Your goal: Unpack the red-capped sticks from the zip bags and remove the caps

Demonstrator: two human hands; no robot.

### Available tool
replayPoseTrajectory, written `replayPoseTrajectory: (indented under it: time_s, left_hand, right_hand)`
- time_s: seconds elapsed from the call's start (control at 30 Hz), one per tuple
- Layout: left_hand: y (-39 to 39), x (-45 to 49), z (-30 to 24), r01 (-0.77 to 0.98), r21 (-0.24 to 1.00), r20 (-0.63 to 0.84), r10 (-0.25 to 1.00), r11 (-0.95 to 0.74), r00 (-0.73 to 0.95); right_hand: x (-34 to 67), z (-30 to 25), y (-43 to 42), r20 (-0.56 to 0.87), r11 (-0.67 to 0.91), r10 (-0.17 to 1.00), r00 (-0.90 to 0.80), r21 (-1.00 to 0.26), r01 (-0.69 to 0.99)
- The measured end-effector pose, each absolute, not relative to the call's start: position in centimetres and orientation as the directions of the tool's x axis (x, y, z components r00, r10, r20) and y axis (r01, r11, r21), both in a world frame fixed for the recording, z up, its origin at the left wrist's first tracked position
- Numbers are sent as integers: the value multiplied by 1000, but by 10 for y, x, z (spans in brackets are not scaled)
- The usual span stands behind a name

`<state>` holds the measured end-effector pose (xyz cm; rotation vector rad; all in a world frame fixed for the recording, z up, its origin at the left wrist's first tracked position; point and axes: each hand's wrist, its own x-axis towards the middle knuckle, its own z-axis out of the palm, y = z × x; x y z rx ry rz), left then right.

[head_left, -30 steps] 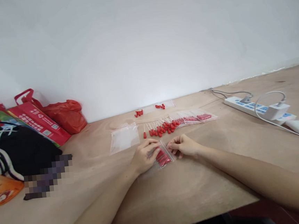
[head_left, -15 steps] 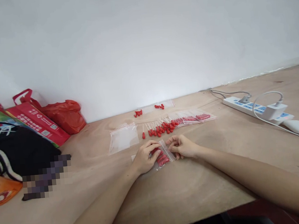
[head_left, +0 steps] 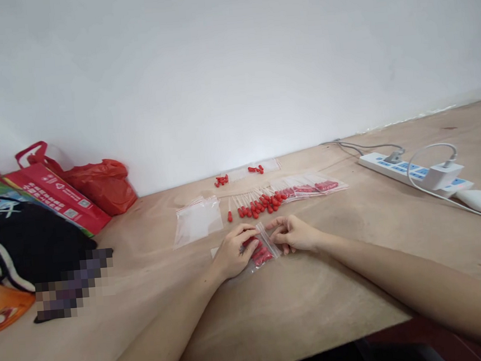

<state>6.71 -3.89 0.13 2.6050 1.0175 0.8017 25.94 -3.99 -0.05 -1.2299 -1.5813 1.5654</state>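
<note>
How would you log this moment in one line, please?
left hand: on clear plastic zip bag, red contents | right hand: at bag's zip edge | red-tipped pale sticks: beyond hands

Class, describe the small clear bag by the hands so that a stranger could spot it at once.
On the wooden table, find the group of red-tipped sticks and look just nearer the camera. There a small clear bag with red contents lies under the left hand. Unlike the filled bags farther back, it lies between two hands, the right hand at its zip edge.

Left hand (head_left: 235,251) near curled right hand (head_left: 293,235)
</note>
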Motion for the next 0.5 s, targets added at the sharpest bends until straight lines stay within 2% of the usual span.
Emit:
replayPoseTrajectory:
  time_s: [0.27,0.5]
  left_hand:
    - [-34,71,5,563,256,371,618,-785,693]
    - [-29,73,2,470,140,525,468,-871,711]
  right_hand:
    - [261,1,-41,-170,-84,898,-406,-971,222]
    - [259,-6,-40,-155,-86,895,-419,-980,177]
